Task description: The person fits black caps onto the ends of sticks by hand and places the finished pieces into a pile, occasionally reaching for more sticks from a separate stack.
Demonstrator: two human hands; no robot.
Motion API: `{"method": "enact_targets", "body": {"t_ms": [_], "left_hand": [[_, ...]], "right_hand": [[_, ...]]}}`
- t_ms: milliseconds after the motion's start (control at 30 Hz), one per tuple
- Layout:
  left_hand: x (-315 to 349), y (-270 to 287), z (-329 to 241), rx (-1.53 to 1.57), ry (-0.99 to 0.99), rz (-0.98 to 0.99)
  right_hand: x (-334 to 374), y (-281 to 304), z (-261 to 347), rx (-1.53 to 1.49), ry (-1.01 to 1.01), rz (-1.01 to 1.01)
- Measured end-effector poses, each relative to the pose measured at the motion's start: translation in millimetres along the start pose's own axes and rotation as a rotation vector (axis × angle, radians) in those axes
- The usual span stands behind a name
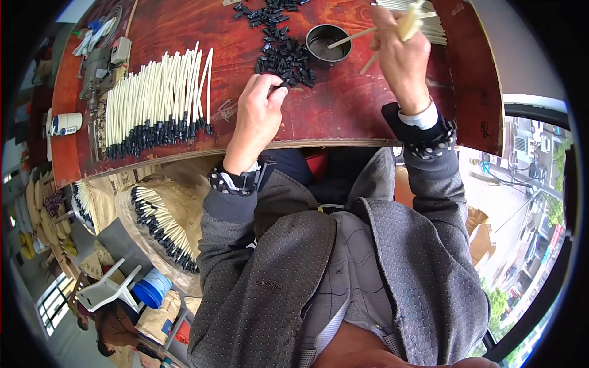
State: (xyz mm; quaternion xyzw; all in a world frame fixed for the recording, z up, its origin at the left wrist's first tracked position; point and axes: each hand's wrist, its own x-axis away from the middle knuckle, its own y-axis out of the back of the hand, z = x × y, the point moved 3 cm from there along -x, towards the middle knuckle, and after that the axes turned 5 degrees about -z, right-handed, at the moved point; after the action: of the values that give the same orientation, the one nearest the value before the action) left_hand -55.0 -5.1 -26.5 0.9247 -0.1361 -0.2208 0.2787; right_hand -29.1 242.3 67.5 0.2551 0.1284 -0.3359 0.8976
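Note:
My right hand (400,61) is closed around thin cream-coloured sticks (410,23). One stick (353,38) reaches from this hand over the rim of a small round metal bowl (329,58), its tip inside. My left hand (257,110) is closed in a pinch at the near edge of a pile of small black plastic pieces (287,56). A dark bit shows between thumb and forefinger, apparently one black piece, mostly hidden. To the left lies a row of cream sticks (161,89) with black pieces on their near ends.
More plain sticks (432,27) lie at the far right of the reddish wooden table (343,113). A metal vise-like tool (98,70) and a white spool (67,124) stand at the left edge. Below left, a sack (138,227) holds finished-looking sticks beside a blue bucket (152,288).

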Motion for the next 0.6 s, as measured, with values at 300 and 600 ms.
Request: {"method": "enact_targets", "body": {"t_ms": [300, 600], "left_hand": [[17.2, 6.6, -35.0, 0.735, 0.309, 0.049], [32.5, 17.5, -51.2, 0.811, 0.337, 0.155]], "right_hand": [[30.9, -2.7, -5.1, -0.64, -0.358, 0.092], [48.2, -0.1, 3.1, -0.57, -0.388, 0.112]]}}
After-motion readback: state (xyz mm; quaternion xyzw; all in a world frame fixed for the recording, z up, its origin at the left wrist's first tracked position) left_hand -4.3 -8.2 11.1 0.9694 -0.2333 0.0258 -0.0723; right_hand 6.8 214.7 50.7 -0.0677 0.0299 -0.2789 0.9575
